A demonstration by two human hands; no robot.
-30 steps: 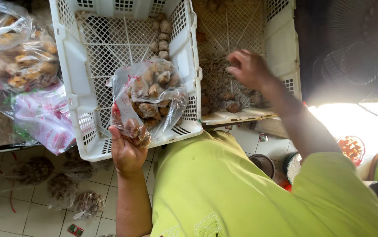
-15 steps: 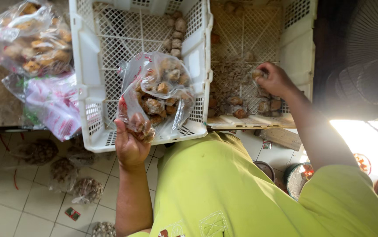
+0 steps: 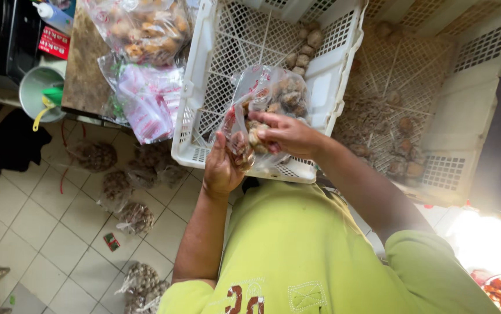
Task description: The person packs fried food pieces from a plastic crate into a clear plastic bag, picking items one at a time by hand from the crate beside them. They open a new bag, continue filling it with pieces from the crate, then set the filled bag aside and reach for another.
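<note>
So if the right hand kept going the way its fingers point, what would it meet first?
Probably the clear bag of brown pieces: the right hand already reaches into its mouth, against the left hand.

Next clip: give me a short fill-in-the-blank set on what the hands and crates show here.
1. The left hand holds a clear plastic ____ of brown pieces.
2. The right hand puts pieces into the bag, which is above the ____ crate.
3. More filled bags lie on the tiled ____.

Missing words: bag; white; floor
</note>
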